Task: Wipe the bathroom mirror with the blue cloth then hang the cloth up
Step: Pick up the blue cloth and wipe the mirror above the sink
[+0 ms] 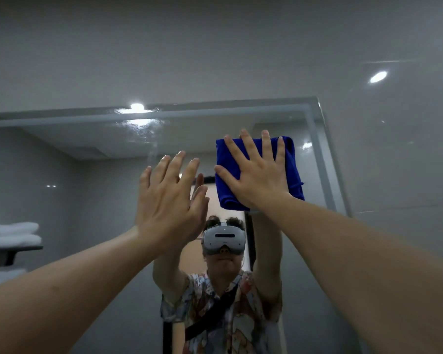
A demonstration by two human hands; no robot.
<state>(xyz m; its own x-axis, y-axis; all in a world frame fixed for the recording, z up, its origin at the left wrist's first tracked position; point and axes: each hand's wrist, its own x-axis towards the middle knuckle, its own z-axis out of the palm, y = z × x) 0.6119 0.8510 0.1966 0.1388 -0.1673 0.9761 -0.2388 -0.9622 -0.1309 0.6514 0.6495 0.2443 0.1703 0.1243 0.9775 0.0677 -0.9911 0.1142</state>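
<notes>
Both arms raised at the mirror (95, 175). Right hand (260, 172) flat, fingers spread, pressing the folded blue cloth (290, 159) onto the glass near the mirror's top right corner; not gripping it, just palm pressure. Left hand (168, 198) empty, flat and spread, at the glass beside the cloth; actual contact hard to confirm. Mirror surface has smears around the lamp glare (136, 106) at its top edge. Room: glossy grey walls (215, 47), a second light spot (378, 76) reflected on the wall upper right. In the reflection: grey ceiling, folded white towels (13, 235) on a dark shelf (16, 249) at left, a person wearing a headset (224, 237).
</notes>
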